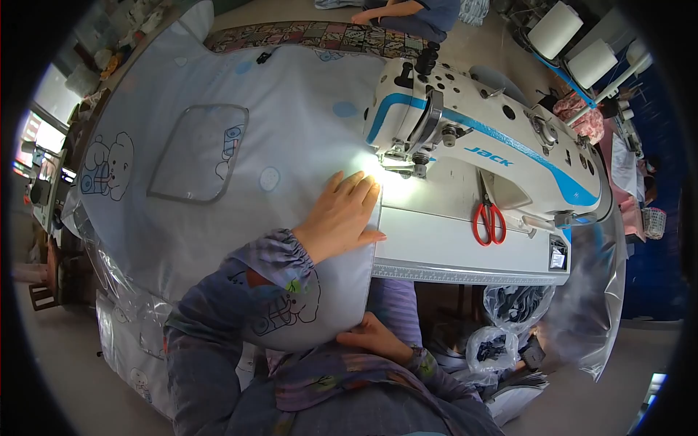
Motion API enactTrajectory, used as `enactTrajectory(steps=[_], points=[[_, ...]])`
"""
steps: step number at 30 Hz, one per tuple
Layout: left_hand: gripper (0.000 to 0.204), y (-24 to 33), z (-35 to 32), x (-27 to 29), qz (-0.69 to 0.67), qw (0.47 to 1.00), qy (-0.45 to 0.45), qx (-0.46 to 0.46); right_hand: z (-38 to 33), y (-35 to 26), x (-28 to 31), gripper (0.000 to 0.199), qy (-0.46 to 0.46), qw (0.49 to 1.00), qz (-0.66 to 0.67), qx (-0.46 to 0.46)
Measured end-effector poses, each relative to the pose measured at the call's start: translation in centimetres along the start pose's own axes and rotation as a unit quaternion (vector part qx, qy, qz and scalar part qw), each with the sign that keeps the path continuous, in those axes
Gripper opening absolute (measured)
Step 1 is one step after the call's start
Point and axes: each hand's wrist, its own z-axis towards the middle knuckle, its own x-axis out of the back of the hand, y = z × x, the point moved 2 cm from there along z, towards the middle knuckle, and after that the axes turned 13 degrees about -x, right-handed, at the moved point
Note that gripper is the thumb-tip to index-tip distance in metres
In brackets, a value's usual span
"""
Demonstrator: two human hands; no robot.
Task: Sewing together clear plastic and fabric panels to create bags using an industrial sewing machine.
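A large light grey sheet [291,145] printed with bear drawings spreads over the sewing table and hangs toward my lap. Its right edge runs up to the lit needle area of a white and blue sewing machine [502,131]. My left hand [342,216] lies flat on the sheet just before the presser foot, fingers stretched out and thumb at the edge. Lower down, by my lap, my right hand [378,338] pinches the sheet's hanging edge between thumb and fingers. A grey-bordered rectangular panel [198,154] is set into the sheet on the left.
Red-handled scissors [489,221] rest on the machine bed, right of the needle. White thread cones [555,30] stand at the upper right. Plastic bags with dark pieces [494,349] hang below the table. Another person [414,16] sits beyond the patterned cloth [313,36].
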Motion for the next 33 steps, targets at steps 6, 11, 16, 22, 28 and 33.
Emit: enactTrajectory(steps=[6,11,16,22,28,33], points=[[0.073,-1.2,0.6,-0.9,0.01,0.999,0.045,-0.024,-0.1,0.0,0.4,0.033,0.061,0.986,0.028,-0.15],[0.064,-2.3,1.5,-0.5,0.021,0.998,0.051,-0.023,1.8,0.4,0.6,0.023,0.021,0.995,0.094,0.002],[0.038,0.6,1.5,1.0,0.069,0.996,-0.03,-0.044,6.7,3.6,2.0,0.033,0.039,0.984,-0.02,-0.173],[0.042,7.0,-2.6,1.2,0.105,0.994,0.012,0.008,8.7,2.4,-1.1,0.032,-0.173,0.976,0.129,0.032],[0.061,6.4,-4.4,-0.5,-0.027,0.996,0.026,0.081,-0.2,2.2,-2.5,0.021,-0.061,0.968,-0.228,-0.08],[0.069,6.8,-4.5,-0.8,-0.027,0.996,0.035,0.082,-1.2,4.3,-2.2,0.017,-0.041,0.987,-0.148,0.049]])
